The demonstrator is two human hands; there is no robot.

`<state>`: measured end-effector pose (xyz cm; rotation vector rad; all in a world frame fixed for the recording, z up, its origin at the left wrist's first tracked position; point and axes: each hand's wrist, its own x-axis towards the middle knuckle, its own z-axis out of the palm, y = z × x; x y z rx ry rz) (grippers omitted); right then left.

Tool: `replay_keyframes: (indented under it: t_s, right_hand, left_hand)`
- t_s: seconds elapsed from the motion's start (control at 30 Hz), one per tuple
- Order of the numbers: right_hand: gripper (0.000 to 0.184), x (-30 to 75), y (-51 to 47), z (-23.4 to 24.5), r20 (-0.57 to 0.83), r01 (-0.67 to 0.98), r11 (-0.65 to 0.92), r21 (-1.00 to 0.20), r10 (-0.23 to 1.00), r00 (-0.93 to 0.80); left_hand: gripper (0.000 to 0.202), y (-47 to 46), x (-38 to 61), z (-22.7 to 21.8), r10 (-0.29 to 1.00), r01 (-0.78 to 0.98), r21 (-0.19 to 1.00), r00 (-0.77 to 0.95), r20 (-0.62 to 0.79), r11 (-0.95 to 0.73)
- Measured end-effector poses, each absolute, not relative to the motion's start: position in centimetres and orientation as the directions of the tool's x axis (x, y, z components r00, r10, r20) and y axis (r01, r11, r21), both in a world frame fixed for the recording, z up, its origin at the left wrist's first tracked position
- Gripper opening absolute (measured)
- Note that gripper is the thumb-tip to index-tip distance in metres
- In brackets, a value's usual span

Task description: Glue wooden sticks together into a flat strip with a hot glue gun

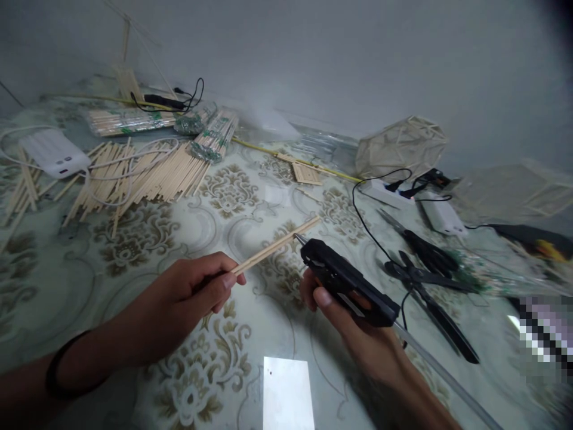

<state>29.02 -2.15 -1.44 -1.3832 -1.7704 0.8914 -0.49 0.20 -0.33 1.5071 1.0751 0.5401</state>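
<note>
The worktop (pixel 264 322) has a floral pattern, and a white card (pixel 289 394) lies at its near edge. To the right, black-handled scissors (pixel 432 254) lie open-handled beside pliers (pixel 416 280); behind them sit a white power strip (pixel 387 194) and a white box (pixel 443 216). At far left, 1 white device (pixel 56 155) with ports trails a looped white cable (pixel 107 178).

Your floral-patterned table (pixel 273 328) supports, directly on its surface and nearest you, a white rectangular sheet (pixel 289 394); to your left, loose wooden sticks (pixel 168 174) and wrapped stick bundles (pixel 132 121); farther off, a small stick panel (pixel 307 174); to your right, scissors (pixel 416 240), pliers (pixel 441 319) and a white power strip (pixel 387 194).
</note>
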Motion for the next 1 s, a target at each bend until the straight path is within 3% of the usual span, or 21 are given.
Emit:
replay_keyframes:
  t_s: [0.4, 0.83, 1.0]
  right_hand:
    - [0.029, 28.62, -2.62, -1.5, 0.078, 0.494, 0.153, -0.856, 0.982, -0.17]
    - [0.023, 28.45, -2.3, -1.27, 0.086, 0.522, 0.221, -0.824, 0.959, -0.27]
    - [0.024, 28.3, -2.61, -1.68, 0.049, 0.524, 0.179, -0.832, 0.966, -0.252]
  left_hand:
    - [0.036, 0.11, -0.15, -0.13, 0.841, 0.336, 0.937, 0.476, -0.257, 0.097]
    - [0.033, -0.29, -0.05, -0.07, 0.829, 0.303, 0.943, 0.487, -0.276, 0.135]
    - [0.033, -0.23, -0.09, 0.02, 0.818, 0.293, 0.943, 0.498, -0.29, 0.156]
